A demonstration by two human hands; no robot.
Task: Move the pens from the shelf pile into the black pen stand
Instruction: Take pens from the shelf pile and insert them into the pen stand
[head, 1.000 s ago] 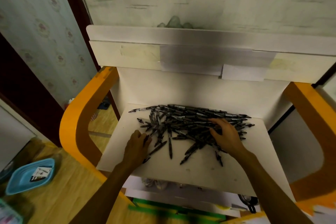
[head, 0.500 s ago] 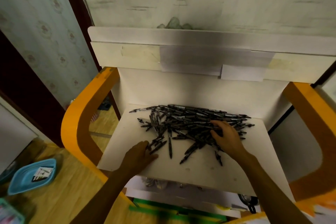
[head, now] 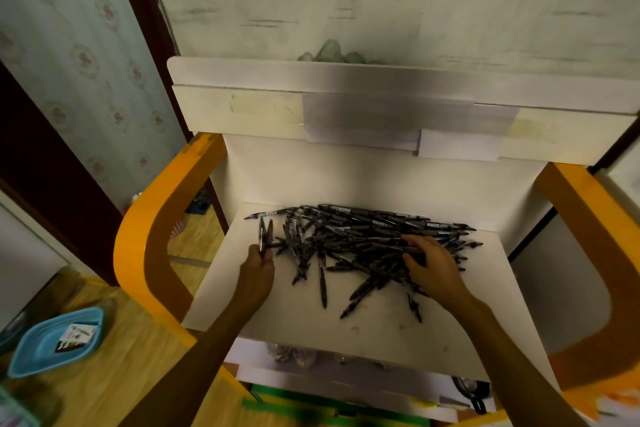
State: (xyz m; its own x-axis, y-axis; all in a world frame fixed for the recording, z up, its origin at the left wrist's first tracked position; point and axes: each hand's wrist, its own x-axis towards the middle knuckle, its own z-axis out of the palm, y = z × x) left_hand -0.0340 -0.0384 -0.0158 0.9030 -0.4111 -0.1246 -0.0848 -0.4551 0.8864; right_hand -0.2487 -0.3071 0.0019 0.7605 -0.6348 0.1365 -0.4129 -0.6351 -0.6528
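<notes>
Two hands: both of yours reach from the near edge over the white shelf (head: pixel 301 319), forearms bare.
Left hand (head: pixel 257 270): your fingers are curled round a small bunch of pens (head: pixel 264 236), which stick up and away from your fist at the left end of the pile.
Right hand (head: pixel 431 265): your fingers are bent and spread, resting on top of the pile's right half; you cannot tell whether they hold any pen.
Pen pile (head: pixel 363 239): many dark pens lie crisscrossed across the middle and far part of the shelf, with a few strays pointing toward you.
Shelf frame: orange side panels (head: pixel 152 236) curve up on the left and right.
Floor, near left: a blue tray (head: pixel 33 347) sits on wood flooring.
Far: a white back panel (head: pixel 346 80) with taped paper rises behind the pile, against a pale painted wall.
Pen stand: not seen.
</notes>
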